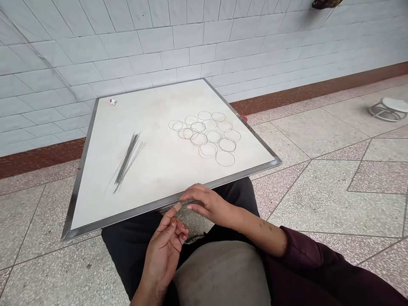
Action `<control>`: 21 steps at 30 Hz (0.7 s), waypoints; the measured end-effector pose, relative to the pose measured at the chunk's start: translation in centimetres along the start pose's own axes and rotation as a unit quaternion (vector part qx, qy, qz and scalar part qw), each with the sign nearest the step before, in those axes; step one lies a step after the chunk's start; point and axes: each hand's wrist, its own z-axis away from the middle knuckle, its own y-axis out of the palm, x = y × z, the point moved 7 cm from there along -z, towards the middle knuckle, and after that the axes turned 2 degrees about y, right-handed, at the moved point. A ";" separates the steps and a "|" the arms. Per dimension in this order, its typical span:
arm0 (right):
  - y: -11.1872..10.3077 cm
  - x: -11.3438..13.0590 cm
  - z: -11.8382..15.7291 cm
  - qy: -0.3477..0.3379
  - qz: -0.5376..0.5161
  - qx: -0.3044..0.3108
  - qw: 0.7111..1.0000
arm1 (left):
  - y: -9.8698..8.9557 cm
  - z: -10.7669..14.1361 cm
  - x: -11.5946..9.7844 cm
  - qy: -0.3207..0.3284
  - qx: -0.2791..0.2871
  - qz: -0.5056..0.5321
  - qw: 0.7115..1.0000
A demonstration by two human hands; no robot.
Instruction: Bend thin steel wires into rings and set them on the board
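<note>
Just below the table's front edge, my left hand (167, 244) pinches a thin wire, its palm turned up and a tan band around one finger. A curved wire (203, 227) hangs in a loop between the hands, over the lap. My right hand (210, 206) is at the table's edge, fingers bent and pressed together by the left fingertips; what they hold is too small to name. On the white table (156, 170), a bundle of straight wires (127, 159) lies at the left. Several wire rings (213, 136) lie overlapping at the right.
A small red and white object (113, 102) sits near the table's back left corner. The metal-rimmed table stands close to a tiled wall (188, 34). A round stool (389, 108) stands on the floor at the far right.
</note>
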 end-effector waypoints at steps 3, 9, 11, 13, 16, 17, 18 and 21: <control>-0.1 -1.4 0.3 0.070 -0.022 -0.014 0.997 | 0.0 -0.1 -0.1 0.000 -0.008 0.016 1.000; 1.3 -1.8 0.6 0.076 -0.029 0.005 0.997 | -0.2 -0.3 0.1 -0.010 -0.014 0.034 0.999; 1.5 -1.6 0.5 0.057 -0.035 0.001 0.998 | -0.3 -0.3 0.2 -0.012 -0.016 0.029 0.999; 1.6 -1.5 0.4 0.047 -0.035 0.005 0.998 | -0.4 -0.3 0.3 -0.014 -0.017 0.019 1.000; 1.7 -1.3 0.3 0.041 -0.022 0.013 0.999 | -0.3 -0.3 0.3 -0.013 -0.016 0.007 1.000; 1.7 -1.3 0.3 0.041 -0.017 0.016 0.999 | -0.3 -0.3 0.3 -0.011 -0.017 0.004 1.000; 1.7 -1.3 0.3 0.040 -0.013 0.020 0.999 | -0.3 -0.3 0.2 -0.008 -0.018 0.002 1.000; 1.8 -1.2 0.2 0.035 -0.016 0.032 0.999 | -0.3 -0.4 0.1 -0.003 -0.017 -0.006 1.000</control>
